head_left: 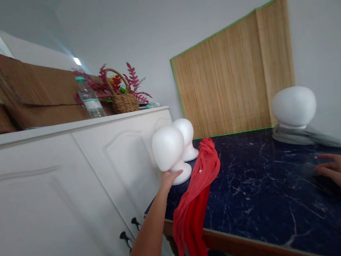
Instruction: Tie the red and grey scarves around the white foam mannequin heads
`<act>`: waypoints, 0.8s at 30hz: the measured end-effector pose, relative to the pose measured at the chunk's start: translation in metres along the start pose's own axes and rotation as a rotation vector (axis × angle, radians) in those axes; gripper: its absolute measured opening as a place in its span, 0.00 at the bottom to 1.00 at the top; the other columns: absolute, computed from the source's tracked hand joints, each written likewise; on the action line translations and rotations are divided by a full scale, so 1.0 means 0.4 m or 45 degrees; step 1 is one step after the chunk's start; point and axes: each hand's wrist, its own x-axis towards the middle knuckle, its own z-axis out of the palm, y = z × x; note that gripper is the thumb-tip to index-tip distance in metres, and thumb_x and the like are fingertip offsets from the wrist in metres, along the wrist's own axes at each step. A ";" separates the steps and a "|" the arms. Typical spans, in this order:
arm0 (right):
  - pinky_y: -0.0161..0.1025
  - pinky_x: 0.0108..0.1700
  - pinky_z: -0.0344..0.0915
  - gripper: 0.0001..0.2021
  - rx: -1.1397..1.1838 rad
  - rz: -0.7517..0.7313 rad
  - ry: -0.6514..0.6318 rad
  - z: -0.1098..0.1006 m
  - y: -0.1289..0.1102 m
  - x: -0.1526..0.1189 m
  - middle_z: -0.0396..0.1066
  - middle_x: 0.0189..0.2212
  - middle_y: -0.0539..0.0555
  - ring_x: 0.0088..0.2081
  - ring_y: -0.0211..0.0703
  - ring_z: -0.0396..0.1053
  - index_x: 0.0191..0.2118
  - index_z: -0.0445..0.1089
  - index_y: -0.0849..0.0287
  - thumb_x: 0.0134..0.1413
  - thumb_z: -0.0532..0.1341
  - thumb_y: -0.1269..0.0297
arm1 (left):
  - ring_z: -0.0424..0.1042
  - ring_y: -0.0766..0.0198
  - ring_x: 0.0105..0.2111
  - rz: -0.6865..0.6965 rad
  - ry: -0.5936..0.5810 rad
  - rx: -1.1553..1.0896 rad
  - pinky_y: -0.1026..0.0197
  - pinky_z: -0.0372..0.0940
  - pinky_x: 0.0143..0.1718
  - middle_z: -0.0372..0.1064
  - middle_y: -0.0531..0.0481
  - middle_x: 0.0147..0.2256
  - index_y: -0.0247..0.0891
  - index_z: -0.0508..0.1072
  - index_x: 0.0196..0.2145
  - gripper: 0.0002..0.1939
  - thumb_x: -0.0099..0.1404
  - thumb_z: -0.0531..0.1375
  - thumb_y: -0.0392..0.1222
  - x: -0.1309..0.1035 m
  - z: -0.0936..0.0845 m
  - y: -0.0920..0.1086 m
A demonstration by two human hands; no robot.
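mannequin head [169, 148] sits at left end of dark marbled tbl [249, 195], neck gripped by left hand [168, 179]; right hand [337, 170] empty, fingers loosely spread. risk: pulling sideways cld knock 2nd head [186, 131] behind, or drag overhanging red scarf [205, 167] off edge.

I see a navy marble-print table [255, 192], wood edge [239, 247]. On it: two white mannequin heads [168, 146] at left, red scarves [203, 171] overhanging the front edge, third head [294, 106] back right, grey scarf [292, 138] round its base.
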 end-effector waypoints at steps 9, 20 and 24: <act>0.49 0.50 0.64 0.31 -0.105 -0.148 -0.065 -0.003 0.016 0.006 0.73 0.36 0.57 0.42 0.56 0.72 0.52 0.56 0.51 0.39 0.60 0.46 | 0.70 0.50 0.53 0.217 0.095 0.036 0.52 0.61 0.60 0.75 0.41 0.48 0.35 0.75 0.43 0.29 0.41 0.74 0.37 -0.004 -0.063 -0.002; 0.58 0.66 0.49 0.49 0.222 -0.716 -0.578 0.329 -0.414 -0.348 0.52 0.65 0.59 0.65 0.57 0.51 0.67 0.45 0.52 0.44 0.69 0.48 | 0.65 0.46 0.58 0.506 -0.404 -0.162 0.40 0.51 0.66 0.73 0.45 0.49 0.43 0.73 0.50 0.27 0.51 0.70 0.46 -0.318 0.101 0.223; 0.57 0.62 0.58 0.40 0.346 -0.730 -0.620 0.337 -0.427 -0.286 0.63 0.59 0.58 0.58 0.57 0.62 0.61 0.58 0.57 0.42 0.70 0.53 | 0.59 0.47 0.62 0.728 -0.631 -0.136 0.41 0.53 0.65 0.64 0.42 0.58 0.44 0.62 0.61 0.38 0.53 0.68 0.38 -0.436 0.144 0.269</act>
